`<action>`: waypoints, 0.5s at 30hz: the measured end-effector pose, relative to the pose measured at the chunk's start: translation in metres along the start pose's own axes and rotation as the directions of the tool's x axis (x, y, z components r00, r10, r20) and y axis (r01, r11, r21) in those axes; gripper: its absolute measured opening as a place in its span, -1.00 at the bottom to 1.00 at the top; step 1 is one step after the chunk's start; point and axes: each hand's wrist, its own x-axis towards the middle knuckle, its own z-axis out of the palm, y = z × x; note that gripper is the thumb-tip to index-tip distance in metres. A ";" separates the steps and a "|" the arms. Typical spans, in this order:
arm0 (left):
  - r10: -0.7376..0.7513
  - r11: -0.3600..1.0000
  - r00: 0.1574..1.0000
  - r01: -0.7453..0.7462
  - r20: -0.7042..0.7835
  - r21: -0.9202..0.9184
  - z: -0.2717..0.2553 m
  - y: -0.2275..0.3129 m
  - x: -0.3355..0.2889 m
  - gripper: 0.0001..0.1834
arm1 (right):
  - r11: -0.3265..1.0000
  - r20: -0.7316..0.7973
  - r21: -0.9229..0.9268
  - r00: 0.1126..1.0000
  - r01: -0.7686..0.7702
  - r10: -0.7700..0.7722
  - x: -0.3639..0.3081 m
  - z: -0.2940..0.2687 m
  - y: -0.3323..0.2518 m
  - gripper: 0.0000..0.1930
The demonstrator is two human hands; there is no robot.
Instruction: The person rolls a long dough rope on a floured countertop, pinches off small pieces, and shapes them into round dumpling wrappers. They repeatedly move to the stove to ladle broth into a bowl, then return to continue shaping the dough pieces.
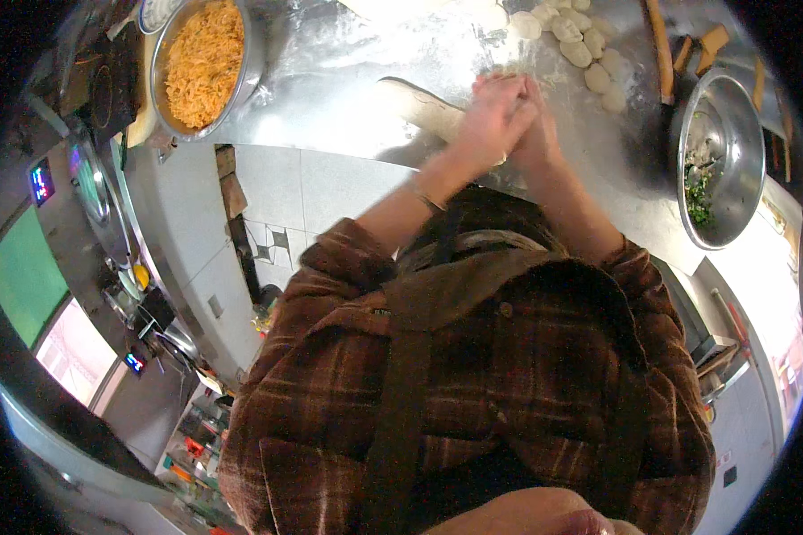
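Note:
My left hand (pixel 493 118) and my right hand (pixel 537 129) are pressed together above the steel counter, fingers closed against each other. Whatever lies between the palms, if anything, is hidden. Just left of my hands, a long pale floury piece (pixel 419 109) with a dark upper edge rests on the counter; I cannot tell whether it is a dough roll or a tool. Beyond my hands, to the right, several flattened round dough pieces (pixel 573 34) lie close together, dusted with flour.
A steel bowl of shredded orange filling (pixel 203 67) stands at the far left. On the right is a large steel bowl (pixel 736 147) with chopped greens (pixel 698 198) inside. A long wooden stick (pixel 659 49) lies beside it. Flour covers parts of the steel counter (pixel 330 98).

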 end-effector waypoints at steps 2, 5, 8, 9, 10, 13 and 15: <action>0.075 0.995 0.996 -0.072 -0.037 0.071 0.012 -0.011 0.001 -0.60 | 0.970 -0.305 -0.043 0.928 -0.239 0.216 -0.009 0.011 0.005 -0.57; 0.174 0.962 0.983 -0.159 -0.050 0.223 0.018 -0.029 0.002 -0.56 | 0.971 -0.049 -0.011 0.970 -0.238 0.237 -0.017 0.019 -0.008 -0.54; 0.362 0.932 0.932 -0.362 -0.025 0.036 0.027 -0.015 -0.010 -0.50 | 0.999 0.097 0.044 0.995 0.011 -0.015 -0.010 0.014 -0.033 -0.52; 0.425 0.905 0.905 -0.425 -0.028 -0.006 0.031 -0.006 -0.013 -0.45 | 0.988 0.114 0.048 0.982 0.147 -0.152 -0.006 0.011 -0.036 -0.51; 0.458 0.889 0.889 -0.458 -0.003 -0.012 0.035 0.000 -0.014 -0.39 | 0.984 0.040 0.128 0.991 0.124 -0.130 -0.009 0.008 -0.033 -0.49; 0.490 0.786 0.845 -0.534 0.213 0.311 0.034 -0.003 -0.002 -0.27 | 0.939 0.346 0.332 0.938 -0.092 -0.031 -0.005 0.004 -0.014 -0.48; 0.307 0.850 0.946 -0.322 0.105 0.417 0.010 -0.033 0.020 -0.50 | 0.991 -0.013 0.071 0.993 -0.114 0.115 -0.008 0.000 -0.008 -0.47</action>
